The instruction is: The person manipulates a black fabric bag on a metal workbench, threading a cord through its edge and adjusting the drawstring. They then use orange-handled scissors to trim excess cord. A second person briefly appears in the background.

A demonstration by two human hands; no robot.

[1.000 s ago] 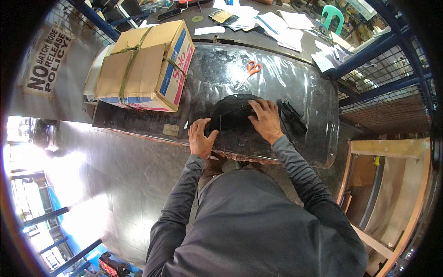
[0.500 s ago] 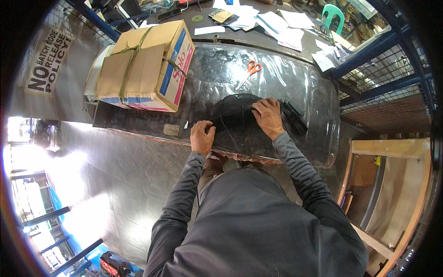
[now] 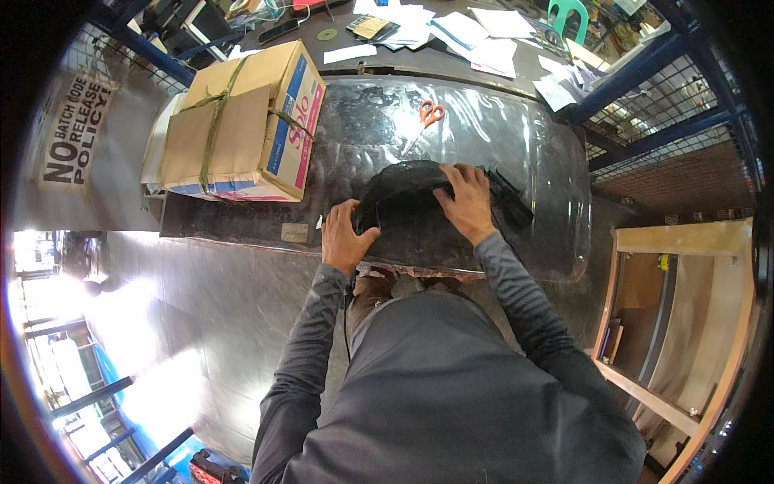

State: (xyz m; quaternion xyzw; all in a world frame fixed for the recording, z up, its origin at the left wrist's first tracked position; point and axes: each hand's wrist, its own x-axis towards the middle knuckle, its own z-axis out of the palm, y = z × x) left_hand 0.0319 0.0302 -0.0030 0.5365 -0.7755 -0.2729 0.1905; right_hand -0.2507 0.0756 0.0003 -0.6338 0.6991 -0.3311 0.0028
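A soft black bundle of thin, net-like material (image 3: 403,189) lies on the table in front of me, arched along its far edge. My left hand (image 3: 345,239) is at the bundle's left end, thumb and fingers spread apart around it. On the right part of the bundle, my right hand (image 3: 468,203) has its fingers curled over the far edge, thumb on the near side. Beyond that hand, loose black folds (image 3: 508,198) stick out to the right. Orange-handled scissors (image 3: 430,114) rest farther back, blades toward the bundle.
A tied cardboard box (image 3: 234,121) stands on the table's left, with a small tan block (image 3: 294,233) nearer me. Scattered papers (image 3: 476,40) cover the back desk. Blue-framed wire mesh (image 3: 661,105) and a wooden frame (image 3: 685,234) stand to the right.
My left hand's thumb and fingers have spread from a pinch, and the hand has shifted slightly left. My right thumb has parted from its fingers. The view has shifted a little.
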